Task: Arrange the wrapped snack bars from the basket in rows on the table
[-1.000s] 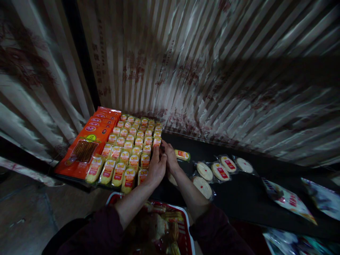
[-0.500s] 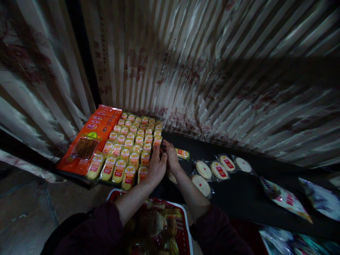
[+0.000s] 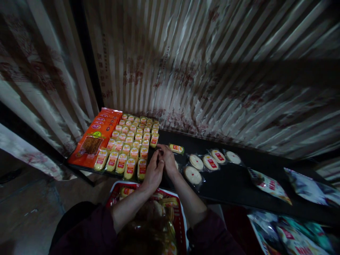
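Note:
Rows of small wrapped cakes (image 3: pixel 130 166) with yellow ends and red-orange labels stand packed together on the left of a black shelf (image 3: pixel 225 186). At the right end of a row is one wrapped cake (image 3: pixel 154 140), just above my fingertips. My left hand (image 3: pixel 153 170) is beside the near rows, fingers stretched forward, with nothing visible in it. My right hand (image 3: pixel 168 159) meets it from the right, fingers extended loosely toward the left hand. Whatever lies between the palms is hidden. Past my right hand a single wrapped cake (image 3: pixel 176 148) lies on its side.
Orange snack bags (image 3: pixel 92 140) overlap at the shelf's left end. Round white wrapped pastries (image 3: pixel 193 175) and printed bags (image 3: pixel 269 186) lie to the right. Below my arms stands a red basket with a white rim (image 3: pixel 183 219) full of wrapped food. A striped curtain (image 3: pixel 186 71) hangs behind.
My hands have drawn back slightly from the cake at the row's end, which now stands apart from my fingers. The whole view has shifted a little.

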{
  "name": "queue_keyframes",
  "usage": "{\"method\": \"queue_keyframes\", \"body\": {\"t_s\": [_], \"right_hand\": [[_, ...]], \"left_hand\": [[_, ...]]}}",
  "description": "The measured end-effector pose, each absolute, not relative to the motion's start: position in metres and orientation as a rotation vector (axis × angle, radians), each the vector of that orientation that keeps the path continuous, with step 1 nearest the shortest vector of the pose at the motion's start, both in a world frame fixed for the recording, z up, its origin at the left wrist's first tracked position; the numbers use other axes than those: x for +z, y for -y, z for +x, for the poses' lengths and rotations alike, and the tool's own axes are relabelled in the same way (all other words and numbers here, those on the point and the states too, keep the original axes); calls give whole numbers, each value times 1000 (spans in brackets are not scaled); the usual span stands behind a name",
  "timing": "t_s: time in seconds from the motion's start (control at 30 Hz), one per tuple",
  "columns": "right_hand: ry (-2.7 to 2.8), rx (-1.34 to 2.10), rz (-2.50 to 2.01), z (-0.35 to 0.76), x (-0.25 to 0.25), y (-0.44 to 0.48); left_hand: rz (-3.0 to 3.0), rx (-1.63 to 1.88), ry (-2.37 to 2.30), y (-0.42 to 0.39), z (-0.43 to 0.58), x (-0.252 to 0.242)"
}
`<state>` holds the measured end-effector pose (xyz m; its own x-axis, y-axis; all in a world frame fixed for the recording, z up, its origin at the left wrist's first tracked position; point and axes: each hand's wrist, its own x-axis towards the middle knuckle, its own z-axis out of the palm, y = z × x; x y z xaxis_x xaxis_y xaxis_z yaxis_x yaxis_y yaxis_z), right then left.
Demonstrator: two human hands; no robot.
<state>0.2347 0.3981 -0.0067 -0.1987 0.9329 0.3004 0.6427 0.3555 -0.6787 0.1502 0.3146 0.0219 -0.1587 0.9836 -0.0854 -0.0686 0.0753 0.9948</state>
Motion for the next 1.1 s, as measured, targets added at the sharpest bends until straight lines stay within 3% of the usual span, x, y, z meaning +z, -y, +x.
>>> {"method": "queue_keyframes", "body": {"t_s": [0.27, 0.53, 0.73, 0.93, 1.1], "right_hand": [[1880, 634, -1271, 244, -4, -307], [1862, 780, -1427, 255, -53, -205], [1912, 729, -1540, 251, -80, -170], [2009, 651, -1683, 244, -107, -154], [1970, 603, -1622, 243, -123, -141]], "left_hand": [[1115, 1236, -1273, -230, 152, 7], [1171, 1056, -1288, -149, 145, -35], [1460, 998, -1509, -134, 129, -68], [1649, 659, -1889, -132, 115, -111], [1638, 661, -1970, -133, 108, -127]]}}
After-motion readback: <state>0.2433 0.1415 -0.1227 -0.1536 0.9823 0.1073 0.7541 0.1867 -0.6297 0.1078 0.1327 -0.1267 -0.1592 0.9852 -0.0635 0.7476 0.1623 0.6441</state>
